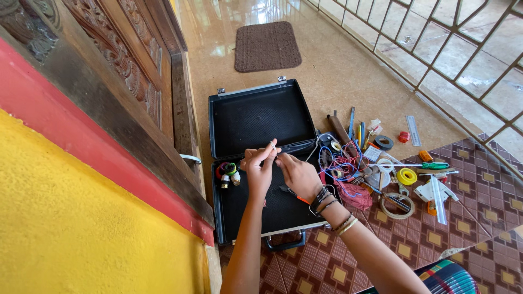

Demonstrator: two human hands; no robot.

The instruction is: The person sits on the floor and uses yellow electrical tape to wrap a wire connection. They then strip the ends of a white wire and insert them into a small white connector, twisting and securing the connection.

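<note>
Tiled floor by yellow wall and carved wooden door; brown doormat (267,46) beyond. Head view: open black tool case (256,117) on floor. Left hand (257,169) and right hand (298,175) together above case, both pinching thin white wire (273,146). Tape rolls (227,171) inside case; tangled wires (343,166), green screwdriver (433,165) right of case.

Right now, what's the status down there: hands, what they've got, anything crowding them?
Left hand and right hand both pinching a thin white wire. Open black toolcase below. Tangled wires and tape rolls lie right, not blocking.
</note>
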